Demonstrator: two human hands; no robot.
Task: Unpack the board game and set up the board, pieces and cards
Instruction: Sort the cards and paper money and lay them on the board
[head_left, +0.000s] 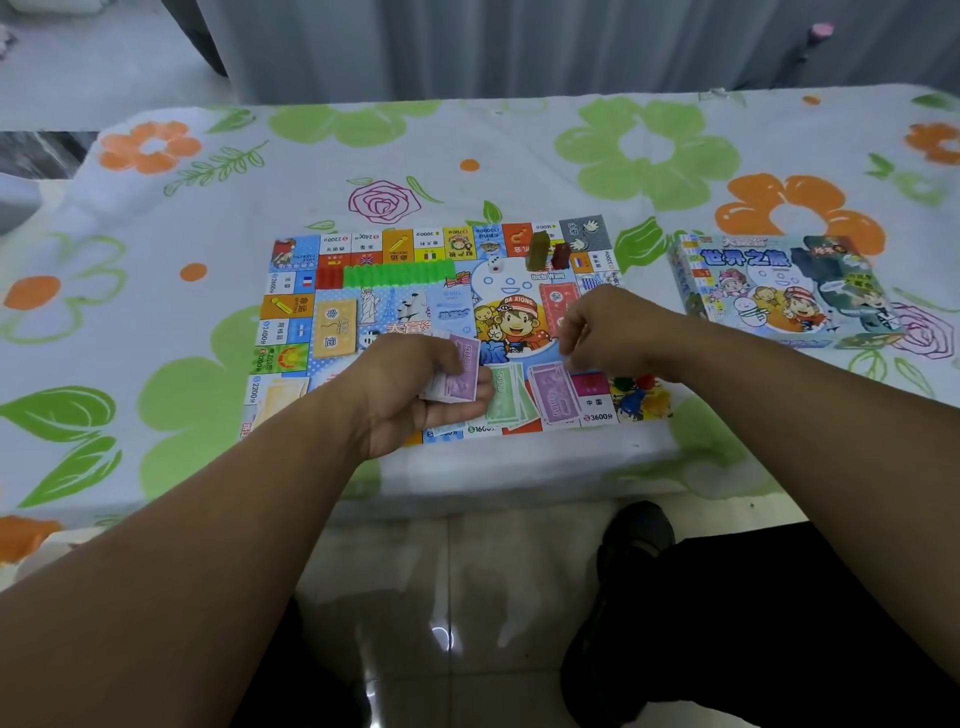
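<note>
White tablecloth (519, 150) covers table: big green and orange flowers, leaf sprigs, outlined purple roses (one mid-cloth, another at right edge). Grey pleated curtain (519, 47) hangs behind table's far edge. Small pink object (822, 28) against curtain, upper right, too blurred to identify. Dark marbled surface (36, 153) beyond cloth's left corner. Glossy pale floor tiles (415, 597) below near edge, glare spot on them.

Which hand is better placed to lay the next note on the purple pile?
Right, probably: the left hand grips the note stack, while the right hand, seemingly empty, hovers right beside the purple pile on the board.
</note>
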